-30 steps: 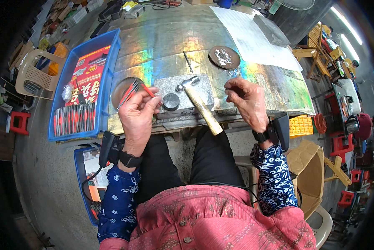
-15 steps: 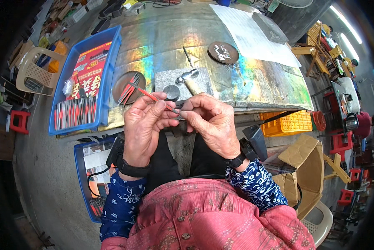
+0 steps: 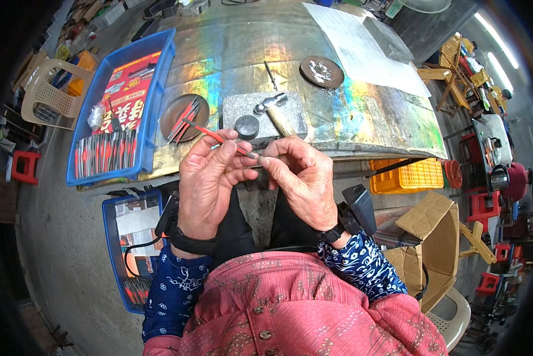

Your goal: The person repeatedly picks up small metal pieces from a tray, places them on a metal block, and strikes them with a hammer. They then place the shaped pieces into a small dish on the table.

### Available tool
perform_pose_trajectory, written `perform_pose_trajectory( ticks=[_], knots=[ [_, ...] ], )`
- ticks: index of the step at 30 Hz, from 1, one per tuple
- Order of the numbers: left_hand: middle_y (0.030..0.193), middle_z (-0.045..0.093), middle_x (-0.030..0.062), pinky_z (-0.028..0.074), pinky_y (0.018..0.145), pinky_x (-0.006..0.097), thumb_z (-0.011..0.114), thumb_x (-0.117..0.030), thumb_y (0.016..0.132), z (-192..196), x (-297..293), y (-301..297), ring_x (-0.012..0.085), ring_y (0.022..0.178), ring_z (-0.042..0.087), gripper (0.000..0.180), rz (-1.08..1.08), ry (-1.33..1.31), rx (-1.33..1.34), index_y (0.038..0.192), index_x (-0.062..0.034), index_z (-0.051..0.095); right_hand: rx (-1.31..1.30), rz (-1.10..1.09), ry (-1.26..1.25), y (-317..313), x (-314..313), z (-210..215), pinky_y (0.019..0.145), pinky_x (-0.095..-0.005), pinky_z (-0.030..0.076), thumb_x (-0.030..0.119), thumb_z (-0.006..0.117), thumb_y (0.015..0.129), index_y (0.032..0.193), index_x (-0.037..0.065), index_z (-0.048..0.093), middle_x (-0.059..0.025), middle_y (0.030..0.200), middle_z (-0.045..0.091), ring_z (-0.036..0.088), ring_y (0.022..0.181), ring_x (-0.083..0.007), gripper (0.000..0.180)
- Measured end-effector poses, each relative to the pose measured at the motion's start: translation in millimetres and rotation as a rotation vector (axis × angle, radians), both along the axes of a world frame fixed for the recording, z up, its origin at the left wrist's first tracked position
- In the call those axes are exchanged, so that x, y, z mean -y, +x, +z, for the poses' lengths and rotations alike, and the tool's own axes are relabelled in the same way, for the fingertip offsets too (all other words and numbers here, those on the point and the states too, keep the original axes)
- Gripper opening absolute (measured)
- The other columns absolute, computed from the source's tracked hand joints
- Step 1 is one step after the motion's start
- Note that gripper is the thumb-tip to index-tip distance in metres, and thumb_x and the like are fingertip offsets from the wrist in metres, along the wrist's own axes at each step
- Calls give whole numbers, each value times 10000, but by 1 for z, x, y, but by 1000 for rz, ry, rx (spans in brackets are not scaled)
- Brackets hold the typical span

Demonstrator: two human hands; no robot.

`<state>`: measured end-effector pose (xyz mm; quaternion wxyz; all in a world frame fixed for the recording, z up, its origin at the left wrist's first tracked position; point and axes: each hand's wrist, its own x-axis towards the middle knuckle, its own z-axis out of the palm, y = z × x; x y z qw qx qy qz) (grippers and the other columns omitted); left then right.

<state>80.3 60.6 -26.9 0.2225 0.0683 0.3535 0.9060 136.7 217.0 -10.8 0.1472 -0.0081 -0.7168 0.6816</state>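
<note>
My left hand (image 3: 207, 181) pinches a slim red stick-like tool (image 3: 220, 139) with a dark tip, slanting down to the right. At its tip end, the fingertips of my right hand (image 3: 299, 181) are pressed together; whether they grip the tip or some tiny piece on it I cannot make out. Just beyond my hands lies a grey stone block (image 3: 233, 104) bearing a round dark disc (image 3: 247, 126) and a hammer (image 3: 281, 118). To its left, a brown dish (image 3: 198, 127) holds several similar red tools (image 3: 183, 121).
A blue tray (image 3: 170, 65) with a row of red and dark tools stands on the table's left. Farther back are a thin dark tool (image 3: 270, 75), a brown dish (image 3: 329, 80) of small silvery pieces and a white sheet (image 3: 361, 65). A cardboard box (image 3: 441, 255) is at my right.
The view has shifted slightly, so the table things appear a little lower or higher. My hands keep nearly the same pose on the red tool.
</note>
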Motion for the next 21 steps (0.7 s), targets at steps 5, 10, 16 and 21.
perform_pose_trajectory(
  ticks=[5, 10, 16, 21],
  knots=[
    [994, 669, 159, 612, 681, 339, 541, -75, 971, -1, -2, 2, 222, 839, 696, 198, 31, -3, -10, 1155, -3, 548, -30, -69, -53, -1, 8, -5, 485, -220, 421, 20, 646, 864, 847, -20, 616, -25, 682, 574, 535, 530, -63, 51],
    [993, 670, 151, 605, 703, 323, 560, -72, 961, -6, -9, 5, 208, 822, 690, 175, 103, -35, -58, 1120, -2, 570, -50, -138, -63, 0, 17, -12, 477, -225, 415, -9, 628, 864, 834, -19, 596, -27, 661, 568, 524, 524, -64, 45],
    [965, 674, 146, 600, 700, 315, 559, -60, 959, -10, -11, 2, 197, 795, 688, 159, 147, -112, -92, 1105, 0, 571, -55, -171, 82, -5, 17, -14, 514, -264, 440, -19, 637, 843, 836, -15, 587, -61, 683, 581, 556, 562, -116, 51],
    [945, 673, 143, 599, 685, 304, 558, -61, 959, -11, -9, -9, 197, 784, 687, 150, 137, -125, -101, 1091, 11, 564, -169, -142, 425, -13, 4, -9, 564, -330, 471, 4, 673, 808, 857, 14, 596, -118, 744, 609, 600, 615, -244, 92]
  ],
)
